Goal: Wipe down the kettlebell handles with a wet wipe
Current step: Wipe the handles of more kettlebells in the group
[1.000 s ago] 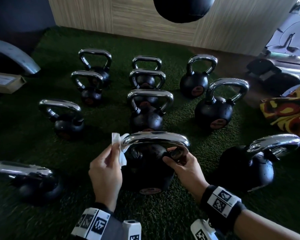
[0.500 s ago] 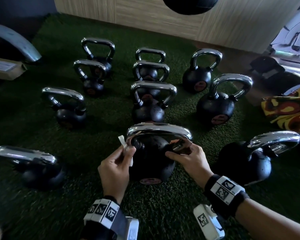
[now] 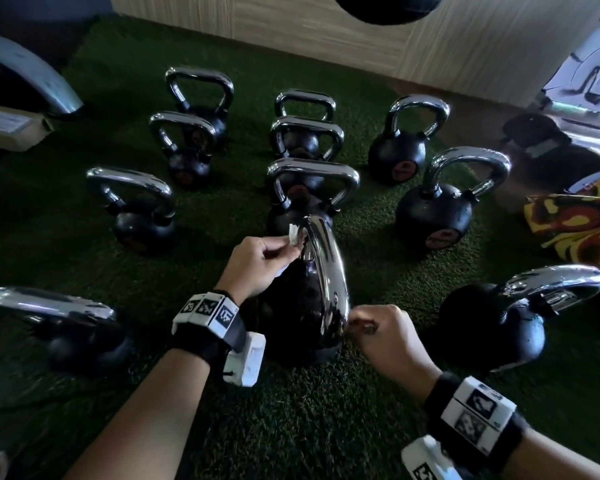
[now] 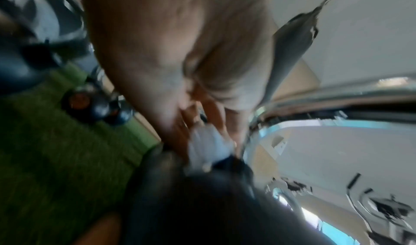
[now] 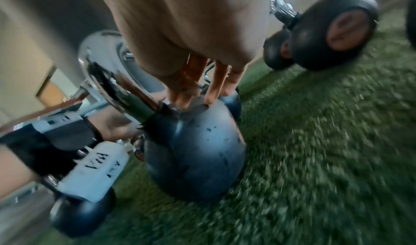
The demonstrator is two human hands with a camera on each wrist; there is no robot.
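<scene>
Pinching wipe (image 3: pixel 293 237) in left hand (image 3: pixel 257 263) against far end of handle (image 3: pixel 323 271); right hand (image 3: pixel 388 336) curled at near end, fingertips on kettlebell (image 5: pixel 193 152), on turf (image 3: pixel 291 427).

Black kettlebell (image 3: pixel 302 320) with shiny chrome handle (image 3: pixel 326 271) at centre frame; white wipe (image 3: pixel 293 235); dark green turf (image 3: pixel 291 427); yellow, red and black patterned fabric (image 3: pixel 579 220) at right edge

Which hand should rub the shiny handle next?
The left hand. It already pinches the wet wipe against the far end of the kettlebell handle. The right hand holds no wipe; its fingers rest on the kettlebell.
</scene>
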